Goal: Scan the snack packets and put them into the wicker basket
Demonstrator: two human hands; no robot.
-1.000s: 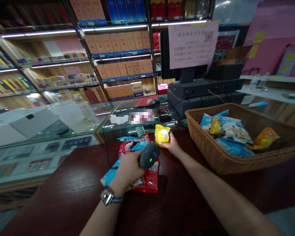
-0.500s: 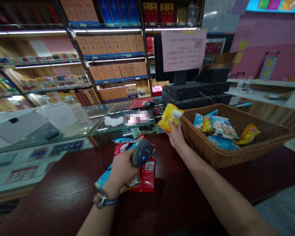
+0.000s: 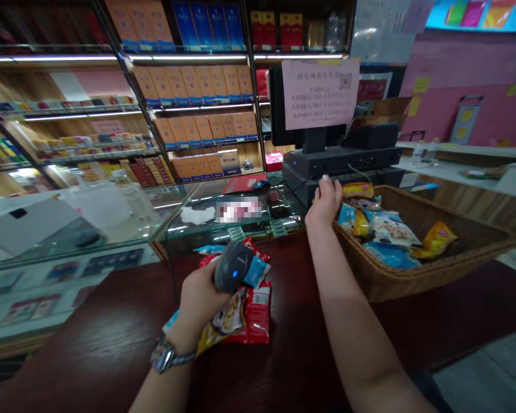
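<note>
My left hand (image 3: 200,301) grips a black handheld barcode scanner (image 3: 233,267), which glows blue and hangs just over a heap of snack packets (image 3: 258,315) on the dark wooden counter (image 3: 292,367). A wristwatch (image 3: 167,355) sits on that wrist. My right hand (image 3: 327,202) is raised beside the wicker basket (image 3: 395,287), its fingers bunched and nothing visible in them. Nearest to it, a yellow packet (image 3: 358,190) lies at the basket's far side. More snack packets (image 3: 391,241) fill the basket.
Behind the counter stand a glass display case (image 3: 241,226) and a till monitor (image 3: 279,103) with a pink paper notice (image 3: 320,94) taped on. Its black base (image 3: 339,163) almost meets the basket. Shelves of boxed cartons (image 3: 193,83) rise at the back.
The yellow packet has left my right hand and now lies in the basket. That hand has moved up and left. The scanner has shifted slightly left over the heap.
</note>
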